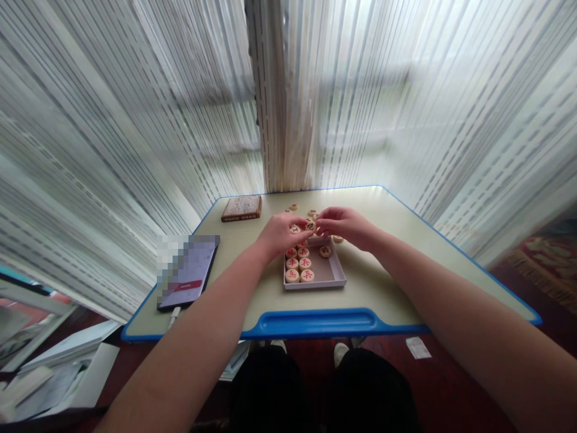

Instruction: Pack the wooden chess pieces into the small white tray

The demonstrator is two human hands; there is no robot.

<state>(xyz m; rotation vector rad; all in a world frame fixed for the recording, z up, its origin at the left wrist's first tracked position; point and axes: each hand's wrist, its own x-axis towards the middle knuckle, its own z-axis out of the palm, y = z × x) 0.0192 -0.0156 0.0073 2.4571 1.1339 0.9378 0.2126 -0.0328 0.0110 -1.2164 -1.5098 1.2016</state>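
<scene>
Above the far end of a shallow white box, my two hands meet at a round wooden Chinese chess piece with a dark character. My left hand pinches it from the left, while my right hand has its fingertips closed at its right side. Red-lettered chess pieces lie in columns along the box's left part. One separate piece with a dark character rests at the box's right. Loose pieces are scattered beyond the box, some hidden by my fingers.
A brown patterned box sits at the table's back left. At the left edge lies a tablet with a white cable plugged in. The pale table has a blue rim and a blue front groove. Curtains hang behind.
</scene>
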